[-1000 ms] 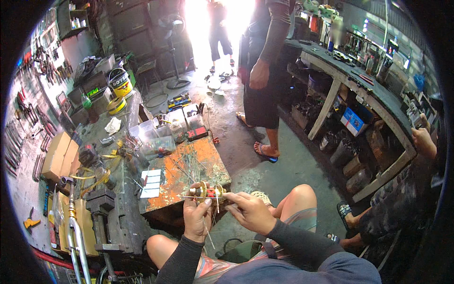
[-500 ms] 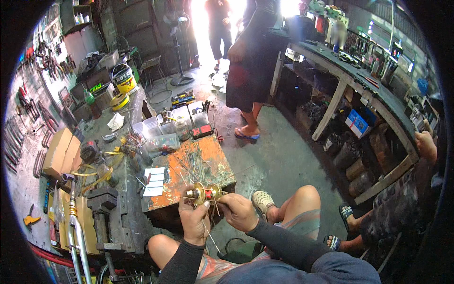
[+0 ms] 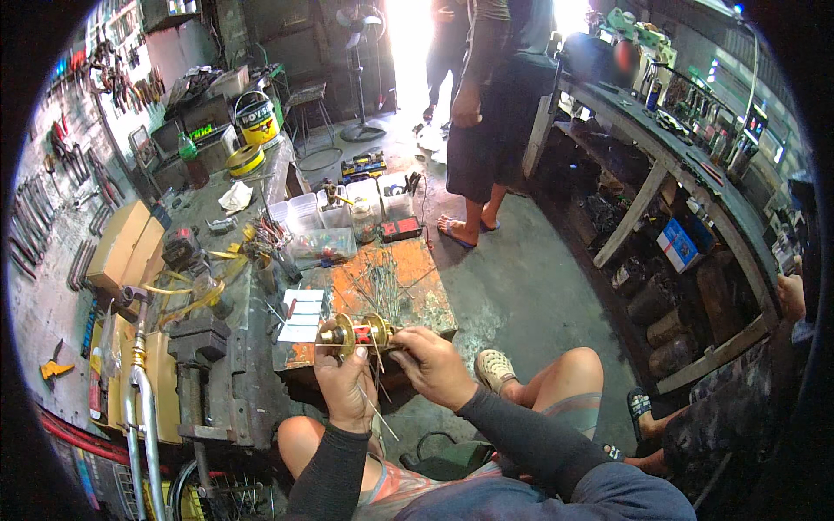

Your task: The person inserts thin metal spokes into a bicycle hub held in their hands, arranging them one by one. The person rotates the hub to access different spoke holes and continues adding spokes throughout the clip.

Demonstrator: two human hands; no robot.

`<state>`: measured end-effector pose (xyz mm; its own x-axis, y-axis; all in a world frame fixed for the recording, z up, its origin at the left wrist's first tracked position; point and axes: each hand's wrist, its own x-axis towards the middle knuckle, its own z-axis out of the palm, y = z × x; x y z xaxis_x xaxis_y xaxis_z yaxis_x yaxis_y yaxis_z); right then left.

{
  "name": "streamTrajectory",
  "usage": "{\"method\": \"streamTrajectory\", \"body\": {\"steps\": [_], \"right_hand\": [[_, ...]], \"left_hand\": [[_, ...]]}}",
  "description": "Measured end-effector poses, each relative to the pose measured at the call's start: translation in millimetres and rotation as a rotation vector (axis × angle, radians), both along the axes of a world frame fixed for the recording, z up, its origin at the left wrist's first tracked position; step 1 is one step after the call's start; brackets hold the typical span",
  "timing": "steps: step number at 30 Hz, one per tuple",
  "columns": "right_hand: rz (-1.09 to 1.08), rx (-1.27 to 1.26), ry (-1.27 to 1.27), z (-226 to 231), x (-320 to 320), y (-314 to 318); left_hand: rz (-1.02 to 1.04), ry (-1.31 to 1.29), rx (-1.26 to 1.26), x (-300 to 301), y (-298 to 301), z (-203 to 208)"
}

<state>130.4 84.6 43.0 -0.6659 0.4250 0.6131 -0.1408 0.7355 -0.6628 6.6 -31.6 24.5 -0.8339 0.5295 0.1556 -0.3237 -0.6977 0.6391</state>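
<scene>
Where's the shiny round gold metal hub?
In the head view, the gold hub is left of centre, in the left hand, right of the white paper sheet.

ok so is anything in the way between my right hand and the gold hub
Nothing visible: the right hand is at the right end of the hub; the left hand holds its left side.

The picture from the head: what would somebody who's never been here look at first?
Probably the shiny gold spool-shaped part with a red middle, held in the left hand, with the fingers of the right hand at its right end. Just beyond it, thin metal rods lie scattered on a worn orange tabletop. The glaring doorway at the top and the yellow bucket at the upper left stand out too.
</scene>
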Motion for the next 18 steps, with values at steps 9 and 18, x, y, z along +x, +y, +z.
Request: {"method": "streamTrajectory", "body": {"steps": [9, 18], "right_hand": [[-0.216, -0.137, -0.312, -80, 14, 69], [-0.278, -0.218, -0.243, -58, -34, 115]], "left_hand": [[0.14, 0.088, -0.012, -24, -17, 26], [0.127, 0.724, -0.504, -8, 3, -10]]}}
